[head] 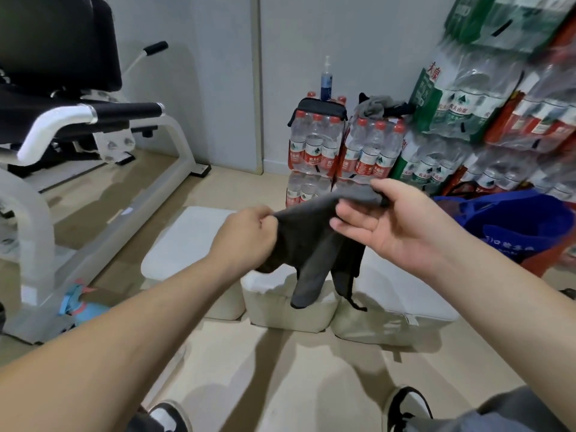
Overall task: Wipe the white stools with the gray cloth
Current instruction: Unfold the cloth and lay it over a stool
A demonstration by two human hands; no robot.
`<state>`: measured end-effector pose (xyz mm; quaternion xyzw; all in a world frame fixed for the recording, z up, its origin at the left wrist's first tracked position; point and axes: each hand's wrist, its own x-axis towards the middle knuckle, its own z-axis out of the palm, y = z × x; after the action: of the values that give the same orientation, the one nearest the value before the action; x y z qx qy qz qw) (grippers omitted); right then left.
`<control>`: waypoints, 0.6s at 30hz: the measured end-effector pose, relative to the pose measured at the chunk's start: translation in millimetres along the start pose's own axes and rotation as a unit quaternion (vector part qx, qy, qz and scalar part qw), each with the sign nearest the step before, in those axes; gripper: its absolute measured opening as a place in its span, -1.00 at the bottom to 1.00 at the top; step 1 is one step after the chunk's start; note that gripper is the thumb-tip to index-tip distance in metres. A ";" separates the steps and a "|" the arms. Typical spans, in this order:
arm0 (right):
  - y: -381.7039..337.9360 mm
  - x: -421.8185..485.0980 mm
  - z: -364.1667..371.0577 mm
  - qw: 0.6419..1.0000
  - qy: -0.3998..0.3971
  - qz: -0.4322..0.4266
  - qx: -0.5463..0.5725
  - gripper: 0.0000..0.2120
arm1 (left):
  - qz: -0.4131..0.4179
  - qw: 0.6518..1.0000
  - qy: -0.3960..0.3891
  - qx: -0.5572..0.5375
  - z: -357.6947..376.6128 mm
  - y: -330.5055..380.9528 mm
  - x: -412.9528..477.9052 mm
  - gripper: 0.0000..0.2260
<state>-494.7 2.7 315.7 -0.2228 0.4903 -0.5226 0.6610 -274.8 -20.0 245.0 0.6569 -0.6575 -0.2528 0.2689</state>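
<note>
I hold a gray cloth stretched between both hands in the air, its loose ends hanging down. My left hand is fisted on the cloth's left edge. My right hand pinches its upper right edge between thumb and fingers. Below the cloth, three white cushioned stools stand side by side on the floor: a left stool, a smaller middle stool and a right stool, partly hidden by my arm and the cloth.
A white and black exercise machine fills the left. Stacked packs of water bottles line the back wall and right side. A blue bag sits at the right. My shoes stand on the beige floor.
</note>
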 end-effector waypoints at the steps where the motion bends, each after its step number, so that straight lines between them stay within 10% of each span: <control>1: 1.1 -0.4 -6.8 0.997 0.046 -0.006 -0.062 -0.85 | 0.013 1.000 0.005 0.026 -7.4 -2.7 1.9 -0.79; 6: 3.5 -4.0 -34.9 0.983 0.130 -0.009 -0.131 -0.76 | 0.128 0.989 -0.074 0.029 -26.1 -1.7 -14.2 -0.82; 12: -10.4 -18.5 -43.7 0.980 0.022 0.083 -0.178 -0.73 | -0.003 0.980 -0.191 -0.048 -65.9 0.1 -22.4 -0.83; 18: 1.1 32.1 -38.8 0.975 0.027 0.106 -0.195 -0.68 | -0.020 0.963 -0.238 0.121 -63.1 -2.3 33.0 -0.91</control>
<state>-529.3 -17.7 285.3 -0.2798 0.6212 -0.3499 0.6430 -229.5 -51.7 290.1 0.6180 -0.7153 -0.3259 0.0177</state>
